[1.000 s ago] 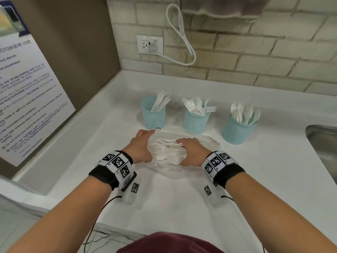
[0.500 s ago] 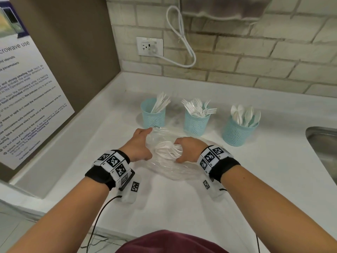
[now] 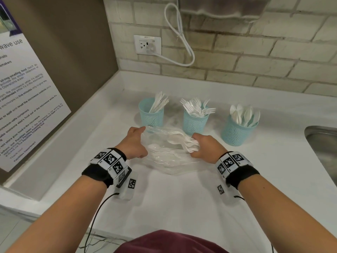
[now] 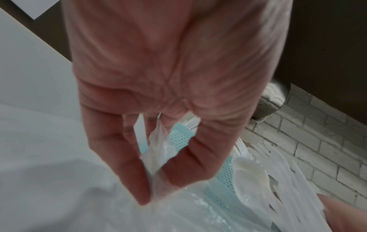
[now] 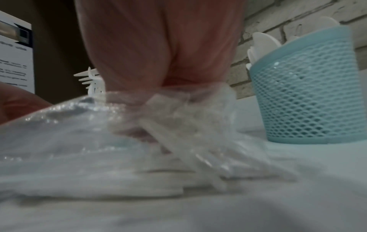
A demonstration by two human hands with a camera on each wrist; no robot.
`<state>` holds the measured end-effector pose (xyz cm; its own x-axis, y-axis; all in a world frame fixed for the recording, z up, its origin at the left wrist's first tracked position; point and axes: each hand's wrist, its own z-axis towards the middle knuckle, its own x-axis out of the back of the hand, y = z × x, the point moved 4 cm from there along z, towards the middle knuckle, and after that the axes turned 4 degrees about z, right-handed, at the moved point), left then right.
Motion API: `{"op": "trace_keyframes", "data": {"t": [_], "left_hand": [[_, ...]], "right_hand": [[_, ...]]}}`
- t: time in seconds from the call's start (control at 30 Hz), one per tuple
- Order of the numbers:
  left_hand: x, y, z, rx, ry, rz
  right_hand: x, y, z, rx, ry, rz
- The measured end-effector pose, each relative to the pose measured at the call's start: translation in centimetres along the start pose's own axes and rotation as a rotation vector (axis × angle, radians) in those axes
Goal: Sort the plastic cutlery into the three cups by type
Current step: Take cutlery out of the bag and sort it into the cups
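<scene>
Left hand [image 3: 134,143] pinches the clear plastic bag [image 3: 164,161] edge between thumb and fingertip; right hand [image 3: 204,148] clutches white plastic cutlery [image 3: 187,143].

White counter [image 3: 182,207] across the lower half. Brick wall [image 3: 255,57] at 12 to 2 o'clock. Wall socket [image 3: 147,45] at 11 o'clock, with a white cable [image 3: 179,36] plugged in and looped up just right of it. Grey appliance [image 3: 224,6] at 12 o'clock, cut off by the top edge. Printed notice [image 3: 23,99] on a brown panel [image 3: 73,42] at 9 to 10 o'clock. Steel sink [image 3: 322,143] at 3 o'clock. Maroon cloth [image 3: 169,242] at 6 o'clock.
</scene>
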<state>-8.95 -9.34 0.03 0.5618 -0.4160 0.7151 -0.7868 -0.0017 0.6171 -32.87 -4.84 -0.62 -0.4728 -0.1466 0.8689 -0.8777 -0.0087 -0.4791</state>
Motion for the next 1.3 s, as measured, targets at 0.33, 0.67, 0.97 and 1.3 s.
{"op": "trace_keyframes", "data": {"t": [0.33,0.67,0.97,1.3], "left_hand": [[0.1,2.5,-1.5,-0.164,0.306,0.353],[-3.0,8.8,-1.1,-0.568,0.107,-0.275],[-3.1,7.8,-0.6,-0.645,0.193,-0.39],[-1.1,5.0,-0.3,-0.502,0.212,-0.381]], "right_hand": [[3.4,-2.1,0.3,0.09,0.347,0.438],[2.7,-7.8,0.7,0.161,0.37,0.956],[1.5,-9.4,0.9,0.191,0.204,1.019],[7.2,-12.7,1.0,0.359,0.461,1.037]]}}
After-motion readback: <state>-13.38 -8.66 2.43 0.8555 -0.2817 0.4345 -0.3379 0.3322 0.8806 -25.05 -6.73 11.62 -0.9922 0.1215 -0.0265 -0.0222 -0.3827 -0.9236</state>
